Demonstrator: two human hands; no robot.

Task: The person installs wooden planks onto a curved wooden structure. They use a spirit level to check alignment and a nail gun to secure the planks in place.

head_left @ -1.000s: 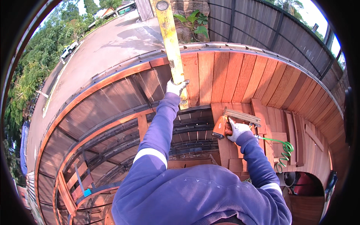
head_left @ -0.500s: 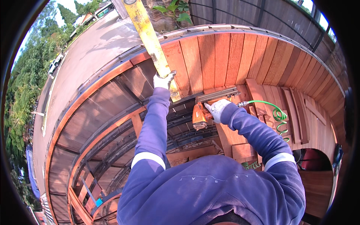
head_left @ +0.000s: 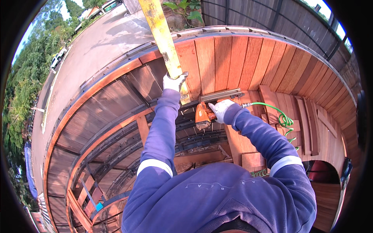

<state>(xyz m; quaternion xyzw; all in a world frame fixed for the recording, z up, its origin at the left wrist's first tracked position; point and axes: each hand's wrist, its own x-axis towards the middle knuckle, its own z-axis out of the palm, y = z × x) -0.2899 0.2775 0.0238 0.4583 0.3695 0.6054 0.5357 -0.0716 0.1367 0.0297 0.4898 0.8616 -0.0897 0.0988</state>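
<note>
My left hand, in a white glove, is closed round the lower part of a long yellow spirit level. The level slants up and away across the edge boards. To the right, my gloved right hand grips an orange nail gun; its handle is mostly hidden by the fingers. The gun's long metal magazine points right, close to the inner ends of the reddish boards. A green coiled air hose runs from a metal fitting beside my right wrist.
Dark curved framing with open gaps lies below and left of my arms. Loose planks rest on the wooden deck at the right. A dark fence stands beyond the boards, and pavement stretches out at the far left.
The nail gun and my right hand have shifted left along the boards, closer to the level. My left hand still holds the level. The whole view has turned slightly.
</note>
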